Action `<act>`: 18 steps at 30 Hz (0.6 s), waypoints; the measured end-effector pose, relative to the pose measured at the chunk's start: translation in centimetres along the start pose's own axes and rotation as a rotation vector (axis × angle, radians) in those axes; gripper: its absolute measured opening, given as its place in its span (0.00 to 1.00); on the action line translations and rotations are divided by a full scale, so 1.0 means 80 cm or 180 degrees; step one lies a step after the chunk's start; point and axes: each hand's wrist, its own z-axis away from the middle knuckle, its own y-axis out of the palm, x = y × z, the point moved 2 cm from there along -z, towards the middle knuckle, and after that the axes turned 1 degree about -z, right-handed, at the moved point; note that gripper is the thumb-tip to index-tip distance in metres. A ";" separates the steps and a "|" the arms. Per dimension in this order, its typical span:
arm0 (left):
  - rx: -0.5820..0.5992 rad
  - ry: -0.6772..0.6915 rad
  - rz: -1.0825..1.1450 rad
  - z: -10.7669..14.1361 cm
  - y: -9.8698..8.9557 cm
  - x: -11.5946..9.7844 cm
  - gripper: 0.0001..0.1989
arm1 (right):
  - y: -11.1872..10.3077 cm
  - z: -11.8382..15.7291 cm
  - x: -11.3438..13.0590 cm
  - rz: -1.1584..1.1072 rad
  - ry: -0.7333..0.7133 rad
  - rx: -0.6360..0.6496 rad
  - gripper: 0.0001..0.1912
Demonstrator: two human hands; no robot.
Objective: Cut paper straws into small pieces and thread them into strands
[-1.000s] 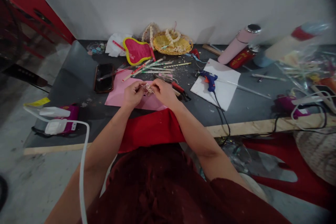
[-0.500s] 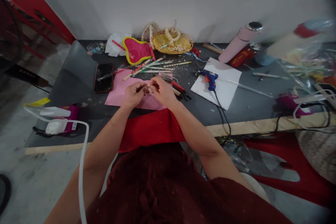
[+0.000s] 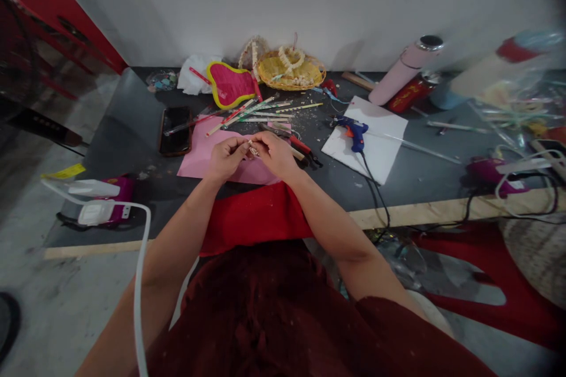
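Note:
Above a pink sheet [image 3: 198,153], my left hand [image 3: 227,158] and my right hand [image 3: 275,156] meet fingertip to fingertip. Both are closed in a pinch around a small cream-coloured beaded piece [image 3: 253,151], whose shape is mostly covered by the fingers. Just behind the hands lie several thin patterned strips or sticks [image 3: 252,115], with pale crumbs scattered about them. A red-handled tool [image 3: 300,145] rests close to my right hand, partly hidden by it.
A blue glue gun [image 3: 356,132] lies on a white board [image 3: 384,156], its cord running over the front edge. A phone [image 3: 175,129], a yellow basket [image 3: 292,76], a pink flask [image 3: 404,70] and a purple power socket block [image 3: 119,200] stand around.
The fingers of my right hand have shifted slightly and curl a little lower over the small piece. Everything on the table stays where it was.

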 end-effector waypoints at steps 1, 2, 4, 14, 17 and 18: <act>0.0007 0.0011 -0.0017 0.000 0.000 0.000 0.10 | 0.000 0.000 0.000 0.0004 -0.0007 -0.0001 0.07; 0.0015 0.0021 -0.0040 0.000 0.000 0.000 0.11 | 0.000 0.000 0.001 0.0005 -0.0025 -0.0006 0.07; 0.0021 0.0035 -0.0084 0.000 0.000 -0.001 0.11 | 0.000 -0.001 0.000 -0.0009 -0.0070 -0.0028 0.07; -0.0084 0.0097 -0.0351 -0.001 -0.002 -0.006 0.10 | -0.007 -0.001 0.004 -0.0237 0.0317 -0.0061 0.11; 0.0007 0.0180 -0.0549 0.000 -0.001 -0.005 0.10 | -0.007 0.000 0.005 -0.0204 0.0429 0.0048 0.10; 0.0031 0.0195 -0.0605 0.000 -0.001 -0.004 0.09 | -0.007 0.000 0.005 -0.0185 0.0418 0.0076 0.09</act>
